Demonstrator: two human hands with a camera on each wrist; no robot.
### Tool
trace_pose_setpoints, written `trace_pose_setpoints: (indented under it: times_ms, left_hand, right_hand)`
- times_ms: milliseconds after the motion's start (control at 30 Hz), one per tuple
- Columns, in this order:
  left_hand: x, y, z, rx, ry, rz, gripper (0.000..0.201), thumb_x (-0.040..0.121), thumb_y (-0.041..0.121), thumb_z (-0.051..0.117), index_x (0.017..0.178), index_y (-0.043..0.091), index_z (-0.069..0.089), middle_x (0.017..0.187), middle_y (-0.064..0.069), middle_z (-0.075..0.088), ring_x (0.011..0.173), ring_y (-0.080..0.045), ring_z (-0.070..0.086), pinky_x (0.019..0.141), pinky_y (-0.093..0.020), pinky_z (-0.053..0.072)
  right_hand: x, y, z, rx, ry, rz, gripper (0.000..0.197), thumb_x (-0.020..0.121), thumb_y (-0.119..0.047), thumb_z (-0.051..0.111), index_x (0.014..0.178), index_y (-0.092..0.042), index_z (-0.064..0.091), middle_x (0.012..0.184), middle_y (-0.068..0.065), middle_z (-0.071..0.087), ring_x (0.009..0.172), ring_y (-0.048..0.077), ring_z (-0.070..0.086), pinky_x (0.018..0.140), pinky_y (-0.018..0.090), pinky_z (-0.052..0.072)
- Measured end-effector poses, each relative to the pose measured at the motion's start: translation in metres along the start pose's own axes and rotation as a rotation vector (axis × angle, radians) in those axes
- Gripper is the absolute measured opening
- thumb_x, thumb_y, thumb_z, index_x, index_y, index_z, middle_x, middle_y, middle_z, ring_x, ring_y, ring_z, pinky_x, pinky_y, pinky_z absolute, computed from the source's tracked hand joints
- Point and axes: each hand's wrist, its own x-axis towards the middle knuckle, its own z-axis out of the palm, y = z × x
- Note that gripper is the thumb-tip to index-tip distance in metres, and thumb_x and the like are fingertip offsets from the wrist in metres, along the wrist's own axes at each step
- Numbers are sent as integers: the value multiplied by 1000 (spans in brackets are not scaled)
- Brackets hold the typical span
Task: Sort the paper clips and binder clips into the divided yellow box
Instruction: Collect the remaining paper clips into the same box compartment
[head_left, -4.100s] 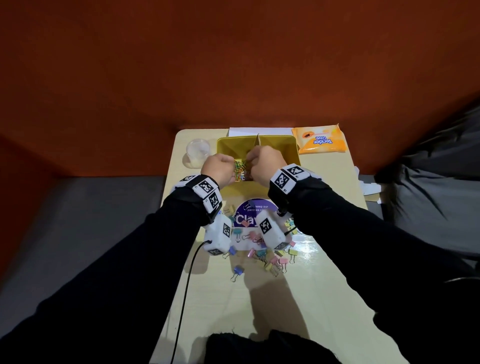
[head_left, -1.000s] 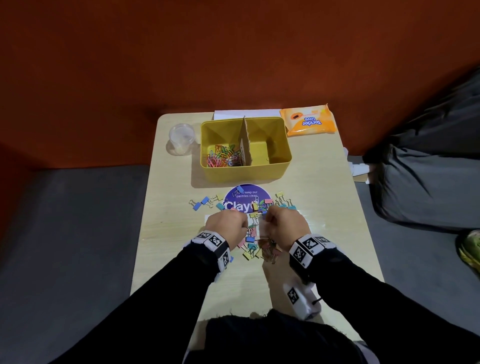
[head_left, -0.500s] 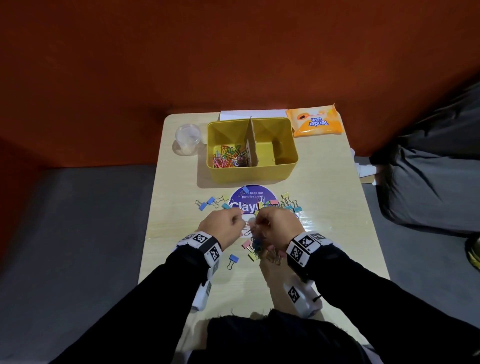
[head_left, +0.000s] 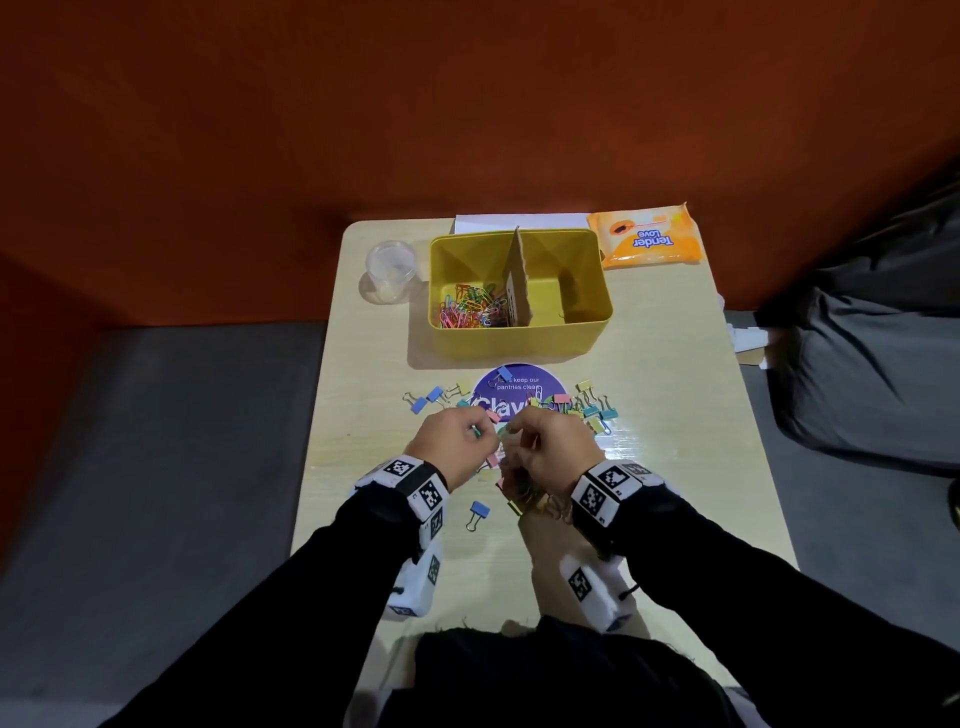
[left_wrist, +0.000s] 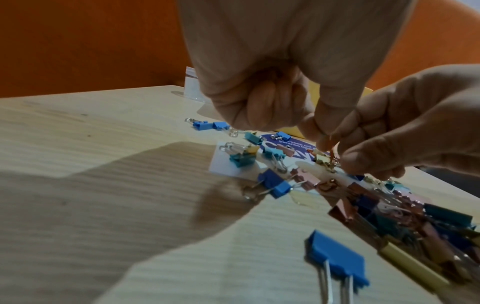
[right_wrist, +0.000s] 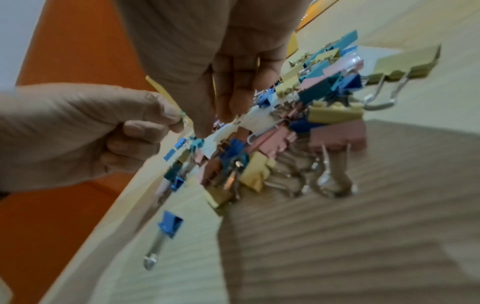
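Note:
The yellow box (head_left: 519, 340) stands at the table's far end, split by a cardboard divider (head_left: 517, 280). Coloured paper clips (head_left: 467, 312) fill its left half; the right half looks almost bare. Pastel binder clips (head_left: 589, 410) lie scattered around a purple sticker, with a denser pile (left_wrist: 415, 216) (right_wrist: 311, 123) under my hands. My left hand (head_left: 480, 431) (left_wrist: 311, 127) (right_wrist: 171, 121) pinches a small green clip. My right hand (head_left: 519, 441) (right_wrist: 218, 119) (left_wrist: 348, 156) meets it fingertip to fingertip, pinching a thin wire clip just above the pile. One blue binder clip (head_left: 478, 512) lies apart, nearer me.
A clear plastic cup (head_left: 390, 270) stands left of the box. An orange wipes pack (head_left: 647, 239) and white paper (head_left: 519, 221) lie at the back edge. The purple round sticker (head_left: 519, 387) sits mid-table. A dark bag (head_left: 857, 364) lies on the floor to the right.
Four seconds ago both hands were over the box's left half. They have since come back to the clip pile, and over the last second stayed there, fingertips closing together.

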Motion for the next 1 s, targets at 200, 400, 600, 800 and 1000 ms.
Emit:
trace_pose_setpoints:
  times_ms: [200,400,600,800,1000]
  left_hand:
    - [0,3,-6,-129,54,-19,19,81,27,53,63,20,50,61,3,49,62,-23,45,62,-30,39]
    - [1,-1,-19,-154,104,-1,21,78,31,49,59,23,47,64,-4,48,66,-24,43,64,-32,38]
    - [-6,-9,-16,-149,105,-40,18,71,35,47,57,22,46,62,1,46,66,-22,43,65,-31,38]
    - [-3,-11,-20,-126,99,-62,28,83,25,50,57,21,43,59,2,41,65,-22,40,65,-30,35]
    - [6,-7,-36,-107,137,-54,30,87,20,61,58,20,52,70,-4,58,77,-23,53,77,-32,45]
  right_hand:
    - [6,0,-4,-211,-82,-88,23,84,-8,59,105,-16,67,103,6,66,94,26,62,72,23,42]
    - [6,-9,-2,-498,-180,-276,29,87,-12,54,115,-13,61,105,7,56,99,28,58,67,29,39]
    - [6,-18,-2,-621,-261,-332,34,89,-8,48,122,-10,55,116,11,54,111,30,50,84,37,46]
    - [2,-24,7,-759,-281,-269,35,100,-22,33,127,-3,46,126,16,51,116,33,48,95,44,40]
    - [5,-29,-17,-574,-247,-157,26,91,-13,48,116,-6,46,112,13,59,104,29,59,81,38,46]
